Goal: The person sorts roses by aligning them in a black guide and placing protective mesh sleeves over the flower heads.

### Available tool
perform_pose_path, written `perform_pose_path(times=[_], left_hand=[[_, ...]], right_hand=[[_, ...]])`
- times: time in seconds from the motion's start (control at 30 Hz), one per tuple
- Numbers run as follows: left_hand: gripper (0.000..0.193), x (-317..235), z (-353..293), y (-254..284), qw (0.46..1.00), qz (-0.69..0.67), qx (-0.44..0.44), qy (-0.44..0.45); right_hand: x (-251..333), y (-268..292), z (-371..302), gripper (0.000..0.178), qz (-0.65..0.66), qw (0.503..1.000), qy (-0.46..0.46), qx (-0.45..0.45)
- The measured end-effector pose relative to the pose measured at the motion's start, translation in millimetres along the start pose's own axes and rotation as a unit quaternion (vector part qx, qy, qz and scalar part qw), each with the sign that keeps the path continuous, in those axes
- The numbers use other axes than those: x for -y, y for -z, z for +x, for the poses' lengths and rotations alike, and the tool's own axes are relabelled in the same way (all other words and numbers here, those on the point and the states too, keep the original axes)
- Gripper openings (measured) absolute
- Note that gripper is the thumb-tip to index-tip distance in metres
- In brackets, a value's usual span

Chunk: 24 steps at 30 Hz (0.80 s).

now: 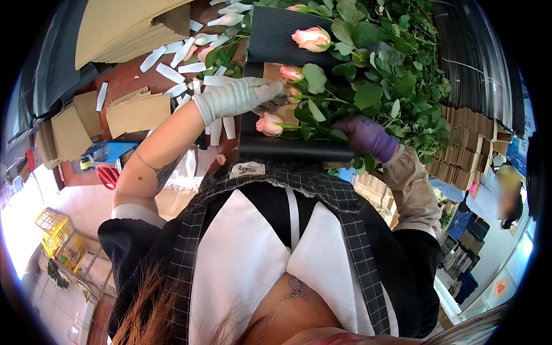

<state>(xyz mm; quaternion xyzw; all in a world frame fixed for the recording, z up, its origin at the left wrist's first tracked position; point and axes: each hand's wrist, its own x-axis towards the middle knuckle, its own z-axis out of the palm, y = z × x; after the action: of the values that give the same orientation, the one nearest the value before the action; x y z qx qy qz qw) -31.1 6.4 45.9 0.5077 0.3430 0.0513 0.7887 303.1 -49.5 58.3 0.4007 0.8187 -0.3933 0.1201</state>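
My left hand (244, 99), in a pale striped glove, reaches from the left to a cluster of pink roses. Its fingers close in beside the small pink rose (294, 95), partly hiding it. Just beyond is another pink rose (291, 73), and nearer to me lies a wider rose (269, 124). My right hand (368, 137), in a purple glove, curls round the rose stems and leaves at the right; its fingertips are partly hidden by leaves. Beneath the flowers lie a black sheet (256, 148) and a piece of brown cardboard (271, 71).
A black corrugated sheet (282, 33) with a peach rose (311, 39) lies farther back. Leafy stems (405, 86) pile up at the right, by stacked cardboard (463, 146). White mesh sleeves (170, 73), cardboard pieces (138, 112) and red-handled scissors (107, 176) are at the left. Another person (489, 192) stands far right.
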Motion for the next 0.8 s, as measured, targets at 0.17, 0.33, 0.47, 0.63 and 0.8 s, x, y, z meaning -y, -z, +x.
perform_pose_path(times=[0.17, 0.33, 0.47, 0.63, 0.8], left_hand=[[0.047, -11, -13, -16, 0.988, 0.149, -0.016, 0.024], [0.039, 24, -8, -34, 0.890, 0.404, -0.111, -0.180], [0.030, 15, -10, -34, 0.876, 0.425, -0.122, -0.191], [0.027, 16, -26, -31, 0.919, 0.374, -0.047, -0.113], [0.033, 6, -30, -28, 0.923, 0.386, 0.004, 0.001]], right_hand=[[21, 18, 4, 0.032, -0.006, 0.999, -0.021, 0.047], [97, 67, 6, 0.013, -0.110, 0.980, -0.032, -0.162], [99, 49, 54, 0.010, -0.202, 0.961, -0.012, -0.190], [108, 68, 52, 0.012, -0.240, 0.951, 0.000, -0.194], [127, 53, 45, 0.009, -0.229, 0.961, 0.029, -0.155]])
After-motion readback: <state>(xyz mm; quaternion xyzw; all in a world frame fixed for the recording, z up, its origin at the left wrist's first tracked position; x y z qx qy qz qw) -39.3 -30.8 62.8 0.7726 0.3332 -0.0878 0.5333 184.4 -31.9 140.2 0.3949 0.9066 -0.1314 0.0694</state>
